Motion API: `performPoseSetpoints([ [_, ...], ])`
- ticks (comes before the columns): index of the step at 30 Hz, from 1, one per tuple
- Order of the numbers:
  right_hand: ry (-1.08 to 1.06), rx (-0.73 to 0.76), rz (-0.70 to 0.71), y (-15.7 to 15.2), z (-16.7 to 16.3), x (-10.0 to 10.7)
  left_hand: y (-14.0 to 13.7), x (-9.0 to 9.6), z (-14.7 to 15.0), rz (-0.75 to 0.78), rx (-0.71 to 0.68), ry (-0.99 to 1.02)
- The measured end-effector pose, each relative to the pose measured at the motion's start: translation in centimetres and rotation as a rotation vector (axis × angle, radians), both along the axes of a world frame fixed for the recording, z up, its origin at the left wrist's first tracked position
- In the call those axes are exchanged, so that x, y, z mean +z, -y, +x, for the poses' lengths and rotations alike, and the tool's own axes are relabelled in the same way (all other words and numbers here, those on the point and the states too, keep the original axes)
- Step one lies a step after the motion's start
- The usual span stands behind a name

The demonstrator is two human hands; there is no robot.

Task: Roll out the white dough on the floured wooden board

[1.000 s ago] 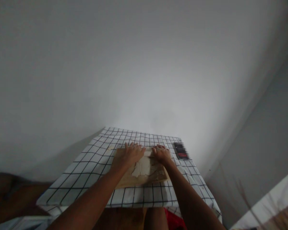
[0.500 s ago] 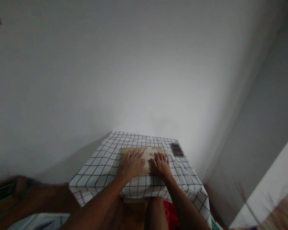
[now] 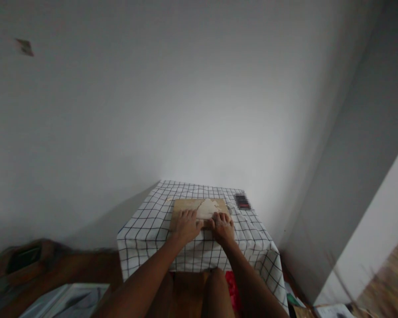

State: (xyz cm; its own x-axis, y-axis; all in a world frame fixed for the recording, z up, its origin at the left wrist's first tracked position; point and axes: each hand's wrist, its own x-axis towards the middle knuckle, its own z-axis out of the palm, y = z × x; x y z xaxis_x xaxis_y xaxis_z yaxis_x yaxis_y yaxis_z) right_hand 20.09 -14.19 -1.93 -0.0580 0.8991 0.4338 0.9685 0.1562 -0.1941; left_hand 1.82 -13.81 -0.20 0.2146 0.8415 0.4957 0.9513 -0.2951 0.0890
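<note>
Both hands, left [image 3: 186, 225] and right [image 3: 223, 227], are pressed flat, fingers spread, gripping nothing, at the board's [image 3: 185, 206] near edge; the dough [image 3: 208, 208] lies just beyond them.

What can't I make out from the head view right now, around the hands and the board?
- Rolling pin: hidden under the left hand and right hand; cannot confirm it.
- Dough on the wooden board: near part covered by the hands, edges too small to trace.
- Dark object on the checked cloth: pixelated, unreadable.
- Items at the bottom right corner: cut off and blurred.
</note>
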Motion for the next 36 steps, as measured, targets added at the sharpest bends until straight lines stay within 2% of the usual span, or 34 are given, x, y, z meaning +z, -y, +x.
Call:
performPoseSetpoints([
  [7,-0.026,-0.016,-0.033,1.3,-0.2,-1.1,1.2,-1.7,-0.7,0.058,-0.03,-0.05],
  [13,-0.033,-0.015,-0.089,1.3,-0.2,-0.8,0.6,-2.4,-1.0,0.086,-0.036,-0.056],
  [22,0.038,0.026,-0.076,0.4,-0.1,1.3,-0.6,-1.1,-0.7,0.018,-0.033,-0.015],
  [29,0.081,0.046,-0.092,-2.0,0.1,2.0,-3.4,0.2,-0.8,-0.093,-0.022,-0.009],
  [36,0.165,0.069,-0.152,-4.1,0.2,2.9,-6.2,0.6,-0.5,-0.144,-0.016,0.005],
])
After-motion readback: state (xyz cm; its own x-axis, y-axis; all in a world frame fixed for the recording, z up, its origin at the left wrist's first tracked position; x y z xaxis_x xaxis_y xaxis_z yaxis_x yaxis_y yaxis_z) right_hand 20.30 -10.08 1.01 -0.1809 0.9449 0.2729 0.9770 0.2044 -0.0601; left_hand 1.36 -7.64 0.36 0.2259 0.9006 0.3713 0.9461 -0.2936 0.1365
